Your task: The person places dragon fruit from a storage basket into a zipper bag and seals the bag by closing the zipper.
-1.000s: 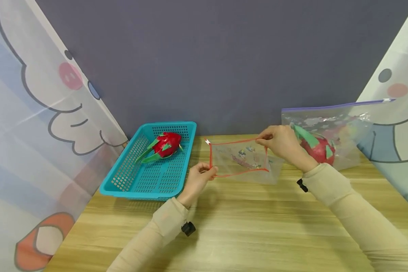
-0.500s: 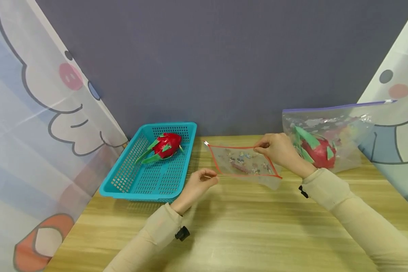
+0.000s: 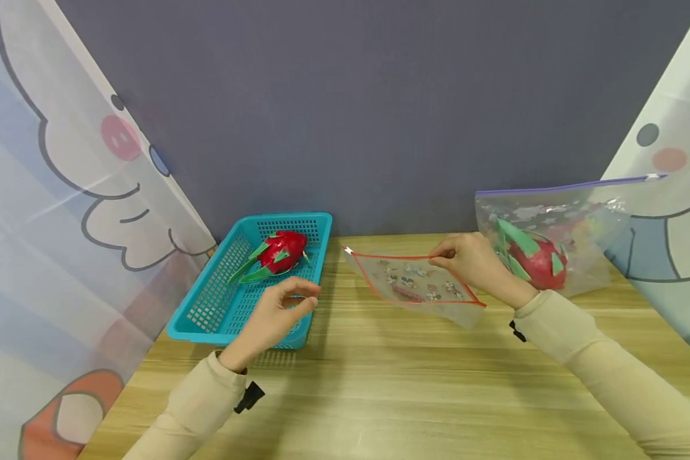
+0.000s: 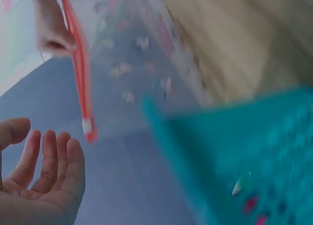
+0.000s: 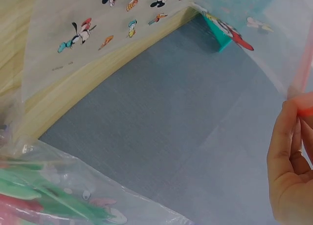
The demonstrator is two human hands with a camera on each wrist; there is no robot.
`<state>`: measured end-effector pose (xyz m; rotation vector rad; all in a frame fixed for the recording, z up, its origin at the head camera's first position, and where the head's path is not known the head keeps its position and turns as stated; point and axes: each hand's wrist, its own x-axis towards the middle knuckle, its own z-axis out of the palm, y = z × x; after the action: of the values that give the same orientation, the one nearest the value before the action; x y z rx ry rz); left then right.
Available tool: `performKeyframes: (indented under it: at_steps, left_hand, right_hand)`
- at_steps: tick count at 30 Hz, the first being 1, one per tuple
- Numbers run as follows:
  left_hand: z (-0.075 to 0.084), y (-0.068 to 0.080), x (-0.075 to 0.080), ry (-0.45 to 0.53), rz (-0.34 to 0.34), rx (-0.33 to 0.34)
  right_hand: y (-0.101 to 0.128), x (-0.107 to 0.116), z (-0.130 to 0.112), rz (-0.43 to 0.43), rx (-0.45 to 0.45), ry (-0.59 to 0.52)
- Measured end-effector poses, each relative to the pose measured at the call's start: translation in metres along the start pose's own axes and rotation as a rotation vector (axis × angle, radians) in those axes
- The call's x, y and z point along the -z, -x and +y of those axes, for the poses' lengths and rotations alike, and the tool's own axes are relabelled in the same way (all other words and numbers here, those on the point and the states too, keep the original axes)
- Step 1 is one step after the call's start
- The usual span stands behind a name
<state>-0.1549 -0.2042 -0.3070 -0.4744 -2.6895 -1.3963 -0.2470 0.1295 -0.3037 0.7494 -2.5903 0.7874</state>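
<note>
My right hand pinches the red rim of a clear zip bag printed with small cartoon figures. The bag's mouth gapes, and a white slider sits at its far left corner. In the right wrist view, the right hand shows thumb and fingers together on the red edge. My left hand is over the near right side of a blue plastic basket, with nothing in its grasp. The left wrist view shows that left hand with its fingers apart and loosely bent. A red dragon fruit with green leaf tips lies in the basket.
A larger clear bag with a purple zip stands at the right, holding another dragon fruit. A dark grey wall rises behind the wooden table. Cartoon-printed curtains hang on both sides.
My left hand has let go of the red-rimmed bag's edge and moved left to the basket. My right hand keeps its pinch, and the bag's mouth now sags toward the table.
</note>
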Motion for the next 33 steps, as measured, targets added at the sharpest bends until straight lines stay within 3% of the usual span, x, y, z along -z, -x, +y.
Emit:
performKeyframes:
  at_steps: [8,13,19,22,29,33]
  left_hand:
    - [0.01,-0.022,0.048,-0.155,0.067,-0.038]
    - [0.0,-0.048,0.068,-0.218,0.1,-0.057]
    - [-0.031,-0.079,0.086,-0.269,0.2,-0.102]
    - [-0.047,-0.091,0.092,-0.299,0.242,-0.094]
    - [-0.095,-0.109,0.098,-0.372,0.253,0.03]
    - [-0.116,-0.114,0.101,-0.394,0.216,0.128]
  right_hand:
    - [0.002,-0.008,0.002,0.068,0.075,-0.042]
    - [0.005,-0.01,0.002,0.069,0.081,-0.058]
    - [0.009,-0.013,0.004,0.068,0.088,-0.074]
    - [0.01,-0.014,0.005,0.068,0.092,-0.074]
    - [0.01,-0.014,0.008,0.063,0.099,-0.085]
    - [0.009,-0.014,0.009,0.061,0.105,-0.087]
